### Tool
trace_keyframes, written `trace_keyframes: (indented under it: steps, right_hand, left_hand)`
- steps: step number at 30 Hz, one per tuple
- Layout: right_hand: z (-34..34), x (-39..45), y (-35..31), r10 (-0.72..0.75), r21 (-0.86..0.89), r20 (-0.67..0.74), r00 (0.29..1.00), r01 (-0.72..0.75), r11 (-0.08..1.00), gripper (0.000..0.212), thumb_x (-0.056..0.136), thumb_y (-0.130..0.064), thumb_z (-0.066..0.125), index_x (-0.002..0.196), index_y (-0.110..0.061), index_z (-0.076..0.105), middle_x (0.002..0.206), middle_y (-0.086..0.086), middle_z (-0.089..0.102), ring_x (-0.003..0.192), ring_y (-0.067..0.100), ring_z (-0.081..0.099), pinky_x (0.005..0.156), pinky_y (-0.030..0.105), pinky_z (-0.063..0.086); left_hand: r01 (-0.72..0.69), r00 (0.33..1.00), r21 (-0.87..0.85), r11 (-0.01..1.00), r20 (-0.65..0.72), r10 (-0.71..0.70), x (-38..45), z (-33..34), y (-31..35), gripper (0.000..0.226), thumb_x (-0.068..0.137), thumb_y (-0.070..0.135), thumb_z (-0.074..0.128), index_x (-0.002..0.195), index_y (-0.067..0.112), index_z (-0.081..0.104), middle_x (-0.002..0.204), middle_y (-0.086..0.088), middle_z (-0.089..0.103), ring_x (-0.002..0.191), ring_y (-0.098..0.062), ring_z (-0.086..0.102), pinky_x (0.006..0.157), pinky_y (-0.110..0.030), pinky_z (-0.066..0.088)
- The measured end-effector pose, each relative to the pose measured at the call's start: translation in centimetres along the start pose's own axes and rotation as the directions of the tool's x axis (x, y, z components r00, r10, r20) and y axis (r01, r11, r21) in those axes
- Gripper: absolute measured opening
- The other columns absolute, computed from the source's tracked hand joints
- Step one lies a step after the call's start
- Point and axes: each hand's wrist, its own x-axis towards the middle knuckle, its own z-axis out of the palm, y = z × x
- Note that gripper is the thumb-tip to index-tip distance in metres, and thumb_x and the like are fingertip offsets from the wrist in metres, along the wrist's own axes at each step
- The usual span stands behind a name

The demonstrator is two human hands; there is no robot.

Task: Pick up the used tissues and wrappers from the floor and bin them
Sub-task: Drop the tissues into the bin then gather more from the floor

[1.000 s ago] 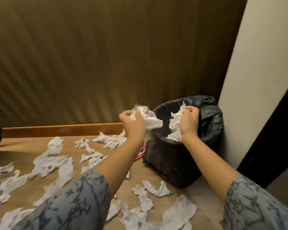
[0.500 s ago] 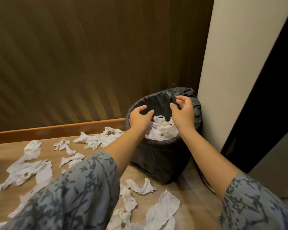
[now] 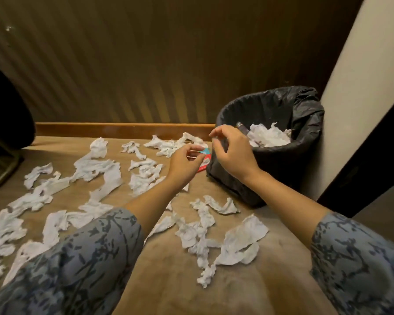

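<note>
Several crumpled white tissues (image 3: 100,176) lie scattered over the brown floor, more of them near my arms (image 3: 234,244). A bin with a black liner (image 3: 282,164) stands at the right by the wall, with white tissues (image 3: 268,137) piled inside. A red, white and blue wrapper (image 3: 204,159) lies on the floor against the bin's left side. My left hand (image 3: 185,161) hovers just in front of the wrapper, fingers loosely curled and holding nothing. My right hand (image 3: 233,152) hangs empty in front of the bin's left rim, fingers relaxed.
A ribbed brown wall with a wooden skirting board (image 3: 123,129) closes the back. A pale wall panel (image 3: 355,105) and a dark doorway edge (image 3: 373,160) stand right of the bin. Dark furniture with a metal leg (image 3: 5,142) sits at the far left.
Both hands held tissues over the bin, released them into it, then drew back left and lower toward the floor. The view swung left, showing more scattered tissues.
</note>
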Motion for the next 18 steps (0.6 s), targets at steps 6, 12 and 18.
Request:
trace_keyframes:
  steps: [6, 12, 18]
  right_hand:
    - [6.3, -6.6, 0.3, 0.015, 0.000, 0.392, 0.920, -0.016, 1.000, 0.011, 0.092, -0.016, 0.060, 0.099, -0.012, 0.068, 0.090, 0.003, 0.069, 0.078, 0.011, 0.061, 0.073, 0.030, 0.053]
    - [8.4, -15.3, 3.5, 0.147, -0.179, 0.708, 0.690, -0.026, 0.984, 0.080, 0.076, -0.073, 0.060, 0.138, -0.029, 0.038, 0.139, 0.000, 0.048, 0.127, 0.018, 0.044, 0.106, 0.042, 0.037]
    - [8.2, -21.6, 7.4, 0.204, -0.399, 0.750, 0.629, 0.185, 0.898, 0.111, 0.064, -0.092, 0.043, 0.152, -0.034, 0.009, 0.163, 0.006, -0.006, 0.149, 0.028, -0.008, 0.113, 0.065, -0.008]
  left_hand:
    - [0.054, 0.998, 0.147, 0.988, 0.032, -0.059, -7.5, -2.1, -8.0, 0.013, 0.089, 0.017, 0.063, 0.102, 0.018, 0.066, 0.097, 0.006, 0.064, 0.086, -0.011, 0.061, 0.073, -0.020, 0.050]
    - [0.243, 0.893, 0.595, 0.766, 0.172, -0.417, -16.7, -4.4, -17.7, 0.023, 0.078, 0.036, 0.070, 0.088, 0.019, 0.058, 0.097, 0.000, 0.061, 0.088, -0.018, 0.058, 0.075, -0.032, 0.047]
    - [0.085, 0.484, 0.956, 0.281, 0.207, -0.850, -22.2, -8.4, -20.7, 0.061, 0.079, 0.044, 0.074, 0.125, 0.009, 0.054, 0.129, -0.007, 0.055, 0.116, -0.025, 0.055, 0.100, -0.032, 0.043]
